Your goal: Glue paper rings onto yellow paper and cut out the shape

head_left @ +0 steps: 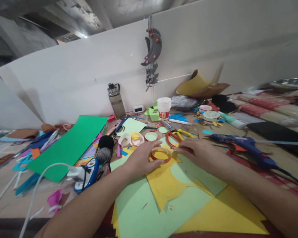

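Observation:
My left hand (144,158) curves its thumb and fingers around a shallow ring (161,154), red outside and pale inside, pressed flat on a yellow paper sheet (164,185). Just right of the ring is my right hand (193,150), its fingers drawn together over the paper; whatever lies between them is hidden. Beyond its fingertips rests a tool with red loop handles (172,140). The yellow piece has cut edges and a faint curved outline, and it lies on light green sheets (149,218).
White rings (125,140), yellow-handled pliers (185,134) and stacked paper cups (164,108) lie beyond my hands. A blue glue gun (245,148) is on the right. At left are black yarn (106,142) and a green sheet (72,145); a bottle (116,102) stands behind.

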A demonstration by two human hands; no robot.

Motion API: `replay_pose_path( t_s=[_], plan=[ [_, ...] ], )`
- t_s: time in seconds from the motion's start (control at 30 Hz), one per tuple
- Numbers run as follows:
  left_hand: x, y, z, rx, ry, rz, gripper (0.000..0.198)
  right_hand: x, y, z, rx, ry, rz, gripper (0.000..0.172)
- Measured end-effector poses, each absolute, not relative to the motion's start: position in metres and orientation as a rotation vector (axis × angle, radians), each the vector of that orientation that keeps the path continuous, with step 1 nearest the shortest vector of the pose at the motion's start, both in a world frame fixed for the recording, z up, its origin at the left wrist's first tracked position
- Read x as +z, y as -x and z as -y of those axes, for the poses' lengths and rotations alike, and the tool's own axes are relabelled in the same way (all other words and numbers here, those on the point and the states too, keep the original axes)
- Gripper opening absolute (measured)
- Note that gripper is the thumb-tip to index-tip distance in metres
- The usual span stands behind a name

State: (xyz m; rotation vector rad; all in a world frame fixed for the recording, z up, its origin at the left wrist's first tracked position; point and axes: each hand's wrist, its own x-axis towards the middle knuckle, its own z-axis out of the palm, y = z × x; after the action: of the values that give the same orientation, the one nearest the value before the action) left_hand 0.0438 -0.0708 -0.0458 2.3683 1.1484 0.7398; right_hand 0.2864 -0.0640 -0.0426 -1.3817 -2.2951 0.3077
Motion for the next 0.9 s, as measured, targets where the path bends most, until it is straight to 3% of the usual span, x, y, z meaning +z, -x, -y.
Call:
replay_pose_path(
  t_s=[0.2,0.43,0.9],
  plan=[
    [-0.046,-0.044,0.071,0.719,-2.350,-1.145,0.057,-0.044,-0.288,0.062,0.373,1.416,2.326,0.030],
    [-0.044,-0.041,0.067,0.975,-2.145,-1.168,0.057,-0.041,-0.288,0.062,0.357,1.535,2.223,0.024],
    [-0.043,-0.040,0.061,1.114,-1.982,-1.133,0.056,-0.045,-0.284,0.057,0.272,1.621,2.184,0.028]
  ],
)
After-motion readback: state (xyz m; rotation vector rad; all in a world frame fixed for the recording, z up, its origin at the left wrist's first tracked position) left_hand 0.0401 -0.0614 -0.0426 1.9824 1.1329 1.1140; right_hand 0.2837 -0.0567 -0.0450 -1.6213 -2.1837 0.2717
